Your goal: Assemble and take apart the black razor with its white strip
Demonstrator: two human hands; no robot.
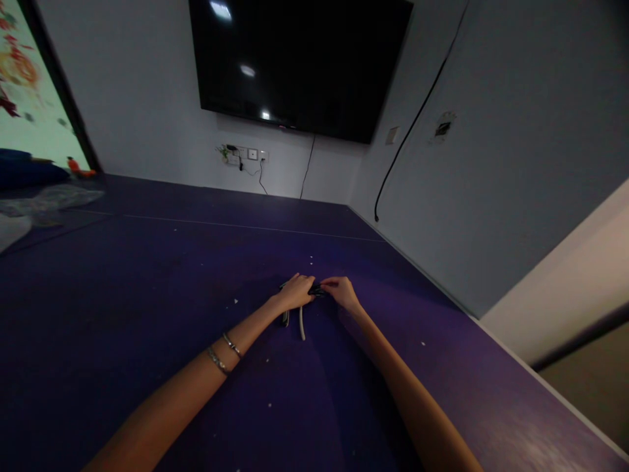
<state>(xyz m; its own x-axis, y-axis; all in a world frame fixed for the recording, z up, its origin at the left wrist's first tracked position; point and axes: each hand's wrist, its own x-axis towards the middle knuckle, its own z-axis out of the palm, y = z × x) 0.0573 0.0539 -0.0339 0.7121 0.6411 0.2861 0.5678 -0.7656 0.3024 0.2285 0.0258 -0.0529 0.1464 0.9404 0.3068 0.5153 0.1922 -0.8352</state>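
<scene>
Head view: both hands meeting over a small dark object on the purple floor mat [147, 295].

Left hand [296, 292] is curling its fingers down over the dark bundle [317, 289], pressing it to the mat, while the right hand [341, 290] is pinching its other end with fingertips closed. Two pale cable ends [301, 322] are trailing out from under the left hand toward the person. Bracelets [225, 351] are sitting on the left forearm, and a black wall-mounted TV [299, 62] is hanging dark ahead.
</scene>
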